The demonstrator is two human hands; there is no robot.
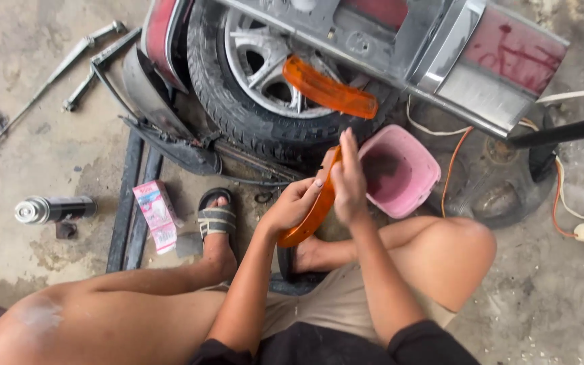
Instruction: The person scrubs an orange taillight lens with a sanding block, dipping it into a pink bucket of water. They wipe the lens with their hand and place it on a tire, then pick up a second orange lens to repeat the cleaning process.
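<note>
My left hand [292, 206] grips the orange lens [311, 215] over my lap while my right hand [348, 179] lies flat, fingers open, against it; pressing harder might, I judge, slide it free onto the concrete floor [549, 290].

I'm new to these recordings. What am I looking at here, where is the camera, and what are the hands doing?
The one picture comes from a camera on a person's head, looking down at their own lap as they squat on a concrete floor. The left hand holds an orange lens; the right hand lies flat against it. Ahead sit a pink bucket, a tyre with a second orange lens resting on it, and a car body panel. To the left lie a spray can and a small pink box.
</note>
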